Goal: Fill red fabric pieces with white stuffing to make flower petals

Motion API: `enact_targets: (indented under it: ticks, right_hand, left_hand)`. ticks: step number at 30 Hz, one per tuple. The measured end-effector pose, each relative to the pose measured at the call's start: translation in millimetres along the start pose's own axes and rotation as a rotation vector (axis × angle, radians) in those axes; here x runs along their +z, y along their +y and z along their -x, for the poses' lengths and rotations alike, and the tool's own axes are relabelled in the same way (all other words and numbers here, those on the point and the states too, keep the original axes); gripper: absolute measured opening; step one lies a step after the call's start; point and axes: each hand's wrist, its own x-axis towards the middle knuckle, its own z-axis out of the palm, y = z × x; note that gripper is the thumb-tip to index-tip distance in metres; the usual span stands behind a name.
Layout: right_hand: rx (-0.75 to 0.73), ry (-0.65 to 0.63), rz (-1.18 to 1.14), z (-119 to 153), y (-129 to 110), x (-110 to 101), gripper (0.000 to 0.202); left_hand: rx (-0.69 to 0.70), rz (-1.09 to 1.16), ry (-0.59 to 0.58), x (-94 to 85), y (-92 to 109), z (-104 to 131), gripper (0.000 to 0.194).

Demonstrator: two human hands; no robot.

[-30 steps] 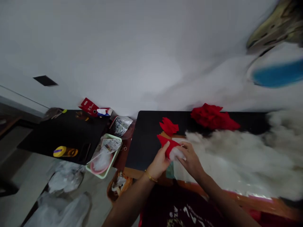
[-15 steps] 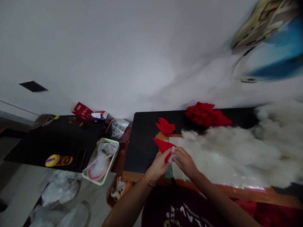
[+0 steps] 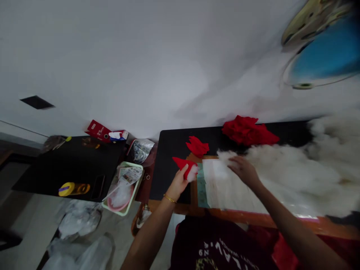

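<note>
My left hand point(image 3: 180, 181) is closed on a pointed red cloth piece point(image 3: 184, 164), whose tip points up and left. White stuffing point(image 3: 192, 173) bulges from the wide end of the cloth. Over the sheets to the right, my right hand point(image 3: 242, 168) has its fingers on a tuft of white fluff point(image 3: 226, 156), pinched at its near edge. A large heap of the same fluff point(image 3: 292, 172) lies right of that hand. Behind my hands are a small red cloth bundle point(image 3: 197, 146) and a bigger red cloth pile point(image 3: 247, 131).
Pale sheets point(image 3: 227, 191) cover part of the black table point(image 3: 168, 150). Left of it stand a green-rimmed basket point(image 3: 126, 210) with bags and a second black table point(image 3: 75, 157) with a yellow-capped bottle point(image 3: 73, 189) and a red box point(image 3: 98, 130). Plastic bags point(image 3: 80, 219) lie lower left.
My right hand has left the red cloth piece and moved right to the fluff. My left hand has shifted slightly left with the cloth, its stuffing now exposed. The view has shifted a little.
</note>
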Motion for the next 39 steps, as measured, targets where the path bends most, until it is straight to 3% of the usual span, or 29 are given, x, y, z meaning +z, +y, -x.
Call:
enact_targets:
  ticks: [3,5,8,10,13,16,18,22,26,28,30,33,36,39]
  right_hand:
    - [-0.106,0.132,0.178,-15.6,11.2,-10.2,0.052]
    - [-0.165,0.064,0.094,-7.7,-6.3,-5.2,0.05]
    - [-0.168,-0.163,-0.185,12.5,-47.5,13.6,0.05]
    - [-0.115,-0.224,-0.287,19.7,-66.4,25.6,0.043]
    - [0.009,-0.195,-0.337,20.2,-70.8,33.1,0.028]
    - [0.075,-0.066,-0.301,20.2,-61.6,30.9,0.022]
    - [0.076,-0.027,-0.292,23.4,-58.4,29.1,0.022]
    - [-0.002,-0.046,-0.371,33.2,-67.7,34.4,0.021]
    - [-0.019,-0.067,-0.368,40.2,-81.7,47.8,0.012]
    - [0.023,-0.019,-0.342,41.0,-82.1,52.2,0.01]
    - [0.08,0.042,-0.339,39.9,-77.4,52.7,0.01]
    - [0.14,0.07,-0.381,36.5,-67.4,46.4,0.012]
    - [0.154,0.017,-0.429,34.9,-64.1,39.0,0.011]
    - [0.131,-0.031,-0.456,37.7,-69.6,39.5,0.011]
  left_hand:
    - [-0.168,0.087,-0.149,8.8,3.1,7.1,0.05]
    - [-0.22,0.147,-0.197,20.1,-1.5,11.9,0.054]
    - [-0.229,0.127,-0.243,39.4,-11.2,22.0,0.051]
    - [-0.208,0.059,-0.3,49.7,-15.7,31.7,0.045]
    - [-0.139,-0.1,-0.395,56.5,-17.5,46.6,0.043]
    - [-0.005,-0.262,-0.356,53.8,-17.2,55.1,0.069]
    - [0.109,-0.412,-0.279,49.6,-18.0,55.5,0.075]
    - [0.307,-0.794,-0.183,42.3,-21.8,46.0,0.048]
    - [0.47,-0.97,-0.147,40.7,-26.1,32.1,0.018]
    - [0.488,-1.01,-0.098,41.7,-27.0,29.3,0.014]
    - [0.457,-1.011,-0.101,41.9,-25.9,31.2,0.022]
    - [0.352,-0.903,-0.292,38.6,-19.3,39.4,0.04]
    - [0.308,-0.82,-0.423,34.3,-11.7,42.6,0.03]
    - [0.408,-0.949,-0.345,34.6,-10.6,34.6,0.016]
